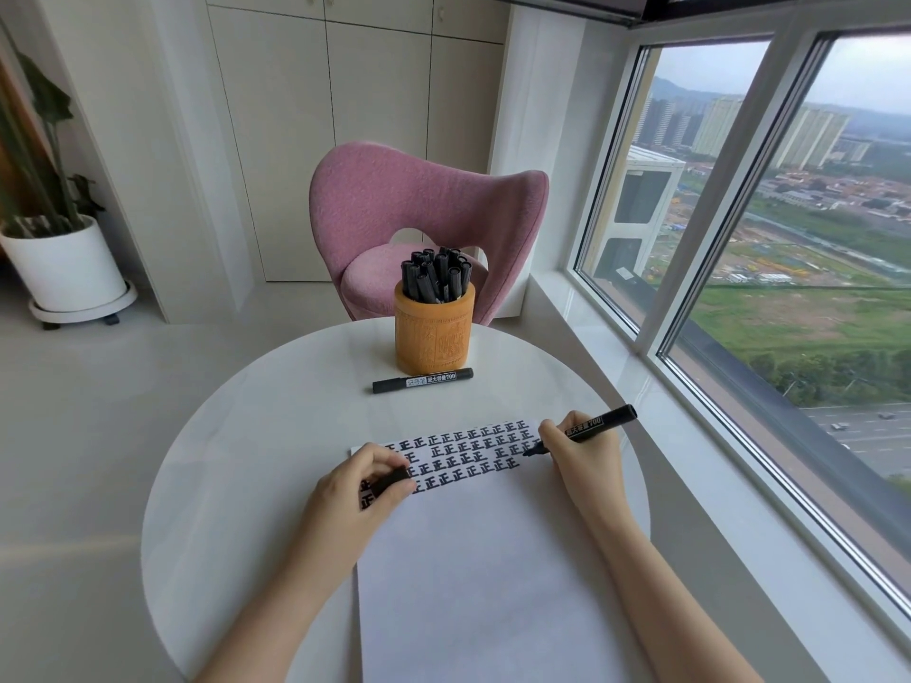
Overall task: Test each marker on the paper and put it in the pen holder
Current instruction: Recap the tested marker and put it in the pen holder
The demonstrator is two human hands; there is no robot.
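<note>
Marker (586, 428), under test: pinched in my right hand (579, 456), tip at the right edge of the paper (483, 559), left hand (360, 485) fingers gripping what looked like its cap (392, 478); I judged one light stroke enough, then the pen holder (434, 332).

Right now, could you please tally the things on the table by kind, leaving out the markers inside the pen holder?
Black markers: 2, held marker in right hand, loose marker
Marker cap: 1, in left hand
Pen holder: 1
Paper sheet: 1
Total: 5
</note>
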